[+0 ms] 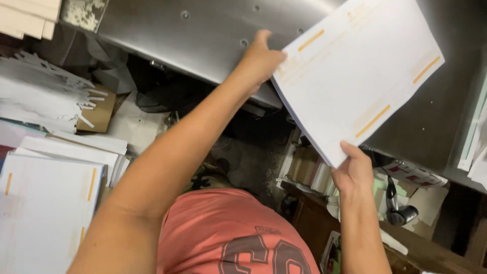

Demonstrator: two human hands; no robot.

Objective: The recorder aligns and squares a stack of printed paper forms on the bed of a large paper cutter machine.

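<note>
A worker's left hand (261,58) clamps the far left edge of a thick stack of printed sheets (357,71), fingers tucked behind the pile and thumb pointing up, while the right hand (354,170) pinches its near corner from below, thumb pressed on the top sheet. Gripped at two opposite points, the stack stays squared and flat, tilted over the grey steel machine table (203,40) that fills the far side of the scene; the grip appears chosen to keep loose sheets from sliding apart. The top sheet is white, marked with short orange bars and faint printing too pale to make out, and the layered edge along the stack's left side shows many sheets. To the near left lies another pile of similar sheets (45,213) with the same orange bars, and beyond it a heap of white paper offcuts (43,91). The worker wears a salmon-coloured shirt (228,228).
</note>
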